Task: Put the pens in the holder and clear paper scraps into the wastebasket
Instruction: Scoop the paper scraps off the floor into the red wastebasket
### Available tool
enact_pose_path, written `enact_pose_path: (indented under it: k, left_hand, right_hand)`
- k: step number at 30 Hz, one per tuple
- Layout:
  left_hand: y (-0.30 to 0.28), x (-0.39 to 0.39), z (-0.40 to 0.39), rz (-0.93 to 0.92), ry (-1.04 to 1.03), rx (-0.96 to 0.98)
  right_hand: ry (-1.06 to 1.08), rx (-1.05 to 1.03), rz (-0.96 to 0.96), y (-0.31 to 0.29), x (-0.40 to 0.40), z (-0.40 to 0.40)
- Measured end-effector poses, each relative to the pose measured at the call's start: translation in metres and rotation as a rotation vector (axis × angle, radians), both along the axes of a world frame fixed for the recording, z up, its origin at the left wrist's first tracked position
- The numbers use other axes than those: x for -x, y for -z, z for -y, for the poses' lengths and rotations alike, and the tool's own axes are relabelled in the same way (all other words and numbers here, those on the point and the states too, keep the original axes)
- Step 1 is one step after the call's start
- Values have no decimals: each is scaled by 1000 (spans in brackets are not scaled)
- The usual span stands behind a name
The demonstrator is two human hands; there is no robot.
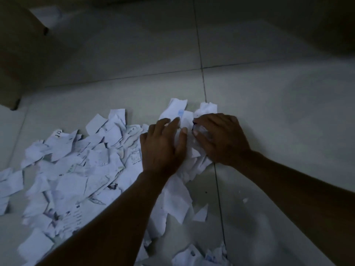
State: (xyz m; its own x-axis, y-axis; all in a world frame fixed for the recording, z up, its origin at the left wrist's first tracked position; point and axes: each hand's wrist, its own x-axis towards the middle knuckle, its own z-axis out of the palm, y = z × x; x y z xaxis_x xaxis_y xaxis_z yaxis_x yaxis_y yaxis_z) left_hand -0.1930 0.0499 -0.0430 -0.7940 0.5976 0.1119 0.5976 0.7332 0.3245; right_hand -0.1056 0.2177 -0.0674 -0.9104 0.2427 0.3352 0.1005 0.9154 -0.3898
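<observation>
Torn white paper scraps (pixel 80 169) lie in a broad pile on the pale tiled floor, left and centre. My left hand (pixel 163 144) rests flat on the pile's right edge, with fingers straight and spread. Close beside it, my right hand (pixel 219 139) curls its fingers and thumb round a small clear item with a dark tip (pixel 201 130), which looks like a pen, among the scraps. A pale blue bit (pixel 180 112) shows on the scraps just beyond my left fingertips. No holder is in view.
A brown cardboard box (pixel 21 54) stands at the upper left, at the pile's far side. More scraps (pixel 199 256) lie near the bottom edge. Dark tile joints cross the floor (pixel 269 112), which is bare to the right. The light is dim.
</observation>
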Motion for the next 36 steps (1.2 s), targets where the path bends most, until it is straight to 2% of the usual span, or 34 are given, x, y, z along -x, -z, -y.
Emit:
enact_pose_path:
  k: [2, 5, 11, 13, 18, 24, 29, 36]
  left_hand:
    - [-2, 3, 7, -43, 29, -35]
    - [-3, 14, 13, -74, 14, -50]
    - [16, 9, 15, 126, 77, 98]
    - [19, 7, 21, 82, 155, 55]
    - [7, 1, 35, -7, 266, -68]
    - [4, -28, 56, 63, 296, 66]
    - [13, -42, 62, 80, 262, 117]
    - [13, -41, 67, -16, 211, 136]
  right_hand:
    - [27, -37, -3, -3, -6, 3]
    - [95, 14, 15, -6, 3, 4]
    - [-20, 88, 335, 1, 14, 5]
    - [-39, 87, 310, 4, 1, 6]
    - [-16, 150, 102, 0, -43, 10]
    - [-111, 64, 363, -4, -71, 30]
    - [-149, 29, 405, 0, -73, 38]
    - [-139, -2, 228, -2, -68, 47]
